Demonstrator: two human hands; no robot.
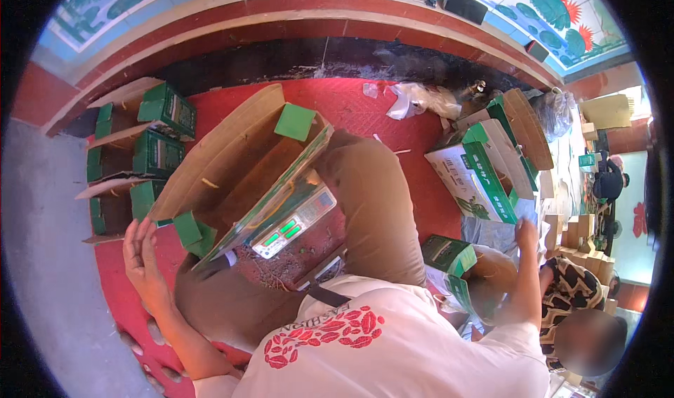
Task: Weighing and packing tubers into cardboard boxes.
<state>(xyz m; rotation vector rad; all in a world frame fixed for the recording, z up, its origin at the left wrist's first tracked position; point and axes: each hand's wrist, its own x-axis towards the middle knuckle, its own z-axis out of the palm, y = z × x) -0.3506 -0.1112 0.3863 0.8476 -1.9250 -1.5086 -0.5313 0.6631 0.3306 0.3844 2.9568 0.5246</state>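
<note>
A large open cardboard box (232,166) with green end flaps stands tilted between my legs. Beside its lower left corner is my left hand (144,257), fingers stretched out, their tips at the edge of the brown flap. A scale (295,222) with lit green digits shows next to the box's printed side. My right hand (525,235) reaches far right, to the lower corner of a white and green carton (477,170) with raised flaps. Greyish clear plastic (488,236) lies by that hand. Its fingers are too small and partly hidden to show a grip.
Several open green cartons (165,152) are lined up on the left. Another open carton (449,257) sits below my right forearm. Crumpled white plastic (421,103) lies on the red mat (351,107) near the wall. At far right are people and stacked brown boxes (579,229).
</note>
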